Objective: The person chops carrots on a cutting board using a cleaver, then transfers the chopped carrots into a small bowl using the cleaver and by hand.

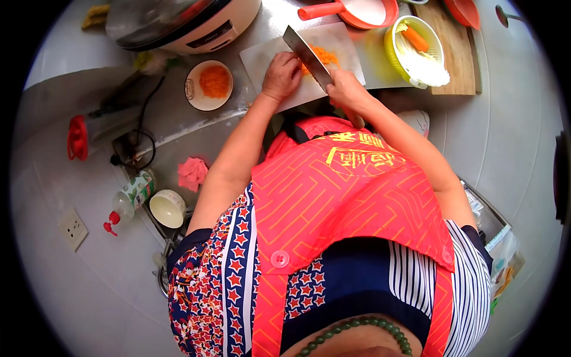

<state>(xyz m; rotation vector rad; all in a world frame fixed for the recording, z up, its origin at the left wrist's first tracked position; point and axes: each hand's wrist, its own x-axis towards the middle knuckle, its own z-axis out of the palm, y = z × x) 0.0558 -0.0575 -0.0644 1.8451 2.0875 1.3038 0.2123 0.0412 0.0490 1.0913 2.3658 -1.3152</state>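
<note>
My right hand (348,94) grips the handle of a cleaver (306,58), whose broad blade slants across a pale cutting board (262,62). Finely cut orange carrot (324,55) lies on the board, partly behind the blade. Close to the left side of the blade, my left hand (282,76) rests on the board with its fingers curled; what is under the fingertips is hidden. A white bowl (191,95) to the left has more shredded carrot (214,81) in it.
Top right are a yellow-green basket (389,50) holding a carrot piece (415,39) and pale shreds, a wooden board (455,65) and a red-handled strainer (321,11). A rice cooker (202,33), a pink cloth (192,174), an empty bowl (168,208) and a pump bottle (134,193) are left.
</note>
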